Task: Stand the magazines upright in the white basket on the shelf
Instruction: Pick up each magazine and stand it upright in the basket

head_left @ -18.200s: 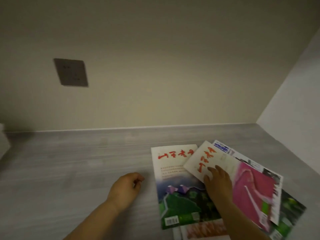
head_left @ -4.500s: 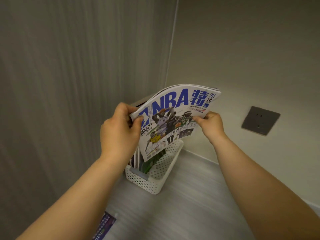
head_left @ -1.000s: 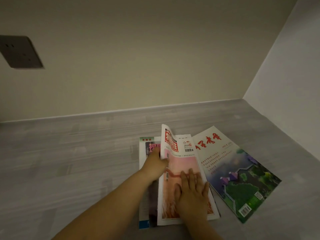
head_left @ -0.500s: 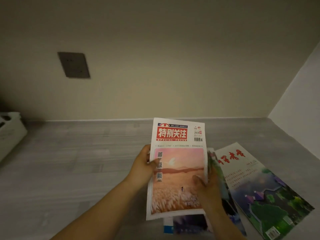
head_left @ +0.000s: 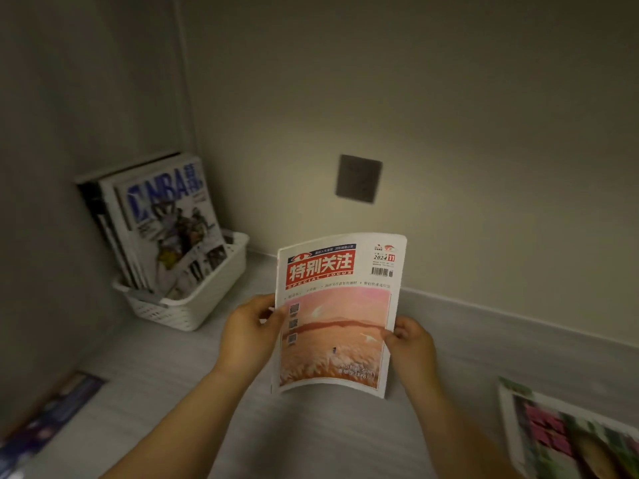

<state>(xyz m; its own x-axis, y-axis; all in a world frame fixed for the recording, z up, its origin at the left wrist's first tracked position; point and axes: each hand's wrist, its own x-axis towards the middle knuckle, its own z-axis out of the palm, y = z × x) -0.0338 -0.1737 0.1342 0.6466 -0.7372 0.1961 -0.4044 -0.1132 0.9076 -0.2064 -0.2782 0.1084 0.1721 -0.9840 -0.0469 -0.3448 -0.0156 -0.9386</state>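
I hold a magazine with a red title block and a pink sunset cover [head_left: 337, 316] upright in the air, cover facing me. My left hand [head_left: 250, 331] grips its left edge and my right hand [head_left: 411, 342] pinches its right edge. The white perforated basket [head_left: 204, 295] stands in the left corner of the grey shelf, up and left of the held magazine. Several magazines stand upright in it, leaning on the side wall, with a blue-titled NBA issue [head_left: 174, 223] in front.
Another magazine with a pink and green cover [head_left: 570, 440] lies flat at the lower right. A dark magazine [head_left: 52, 413] lies flat at the lower left by the side wall. A dark socket plate [head_left: 359, 178] sits on the back wall.
I have lifted the sunset magazine off the pile and raised it. My view has swung left, bringing the basket corner into sight. My right hand moved from the cover to its right edge.
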